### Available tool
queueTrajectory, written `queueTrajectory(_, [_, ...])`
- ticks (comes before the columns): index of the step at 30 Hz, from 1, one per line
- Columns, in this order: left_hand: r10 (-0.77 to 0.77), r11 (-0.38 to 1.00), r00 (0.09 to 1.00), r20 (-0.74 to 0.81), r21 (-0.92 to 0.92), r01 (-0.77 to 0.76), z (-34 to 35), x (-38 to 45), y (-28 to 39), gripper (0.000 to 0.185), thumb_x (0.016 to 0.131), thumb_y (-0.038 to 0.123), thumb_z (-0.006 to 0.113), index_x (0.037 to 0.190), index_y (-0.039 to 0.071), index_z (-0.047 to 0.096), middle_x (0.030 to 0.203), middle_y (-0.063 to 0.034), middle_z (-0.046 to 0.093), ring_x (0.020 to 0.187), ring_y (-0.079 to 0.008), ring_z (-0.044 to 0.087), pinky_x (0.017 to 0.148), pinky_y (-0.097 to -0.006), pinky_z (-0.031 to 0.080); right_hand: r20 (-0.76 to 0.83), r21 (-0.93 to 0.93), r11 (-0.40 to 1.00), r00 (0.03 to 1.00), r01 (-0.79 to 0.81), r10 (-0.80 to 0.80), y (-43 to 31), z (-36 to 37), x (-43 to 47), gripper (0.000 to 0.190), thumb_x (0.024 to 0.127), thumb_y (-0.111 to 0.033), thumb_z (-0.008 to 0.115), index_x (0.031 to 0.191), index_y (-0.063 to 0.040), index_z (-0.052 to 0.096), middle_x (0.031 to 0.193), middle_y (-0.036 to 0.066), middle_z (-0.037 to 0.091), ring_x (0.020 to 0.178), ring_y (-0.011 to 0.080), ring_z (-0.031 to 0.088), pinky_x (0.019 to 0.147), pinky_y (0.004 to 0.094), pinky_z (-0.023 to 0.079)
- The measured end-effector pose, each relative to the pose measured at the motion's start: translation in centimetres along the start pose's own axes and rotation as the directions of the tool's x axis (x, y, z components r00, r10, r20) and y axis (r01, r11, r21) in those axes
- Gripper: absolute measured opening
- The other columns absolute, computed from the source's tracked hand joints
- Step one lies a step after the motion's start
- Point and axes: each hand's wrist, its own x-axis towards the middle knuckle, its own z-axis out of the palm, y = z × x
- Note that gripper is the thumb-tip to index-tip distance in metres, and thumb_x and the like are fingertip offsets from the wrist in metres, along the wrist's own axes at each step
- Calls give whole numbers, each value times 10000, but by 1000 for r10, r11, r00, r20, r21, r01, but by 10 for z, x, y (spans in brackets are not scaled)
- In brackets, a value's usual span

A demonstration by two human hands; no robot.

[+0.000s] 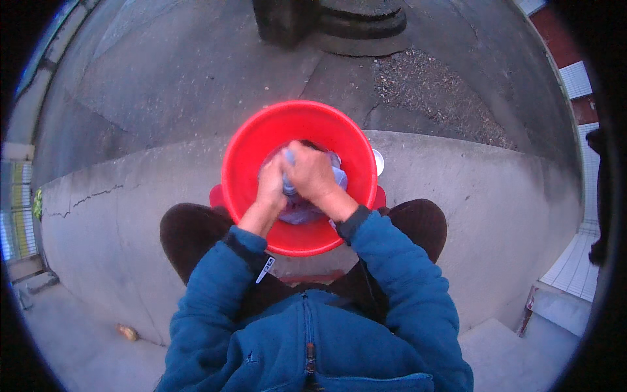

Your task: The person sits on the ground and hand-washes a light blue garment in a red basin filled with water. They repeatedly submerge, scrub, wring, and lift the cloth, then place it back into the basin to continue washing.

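A round red plastic basin sits between my spread knees. Inside it lies a bunched, bluish-lavender cloth that looks wet. My left hand and my right hand meet over the middle of the basin, both closed on a gathered part of the cloth that shows between them. The right hand is slightly blurred. A dark patch of fabric shows just beyond my knuckles. Most of my fingertips are hidden from above.
A small white round item, partly hidden, stands against the basin's right side. Concrete paving surrounds me, with gravel farther off. A dark rounded base stands at the far edge. A tan lump lies at lower left.
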Motion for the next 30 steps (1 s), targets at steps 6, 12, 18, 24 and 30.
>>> queueTrajectory(6, [-98,994,993,-72,-58,94,-1,-6,8,276,982,325,516,987,83,650,924,-48,649,822,-161,624,728,-343,520,-2,126,984,992,127,-128,-21,-5,-2,181,864,-218,606,859,-39,578,782,221,658,732,408,662,653,493,533])
queueTrajectory(12, [-92,992,996,13,88,90,-5,-4,7,285,975,359,539,903,100,636,867,-26,639,782,-140,607,683,-309,496,11,69,990,993,120,-121,-7,5,-4,221,863,-244,616,928,-33,607,737,222,646,717,390,664,628,492,531])
queueTrajectory(18, [-81,988,993,-80,-138,69,-6,-5,0,252,982,321,521,887,114,629,840,-7,641,764,-145,625,690,-333,519,51,108,991,995,78,-84,-6,7,-9,203,866,-223,599,931,-30,596,721,225,636,711,409,654,638,505,517])
queueTrajectory(24, [52,984,997,-53,170,-42,0,-6,0,235,983,271,500,954,91,647,892,-15,635,784,-157,610,693,-333,500,121,163,986,991,42,-62,-15,-3,-2,206,833,-223,650,850,-30,579,798,242,647,760,429,641,680,494,516])
queueTrajectory(30, [-89,988,994,-69,-135,79,1,-5,-12,240,970,282,543,984,77,667,874,-26,638,777,-150,615,699,-322,509,-35,12,1000,999,13,-13,-5,-5,-1,179,891,-215,597,870,-38,582,784,240,636,739,425,638,647,505,513])
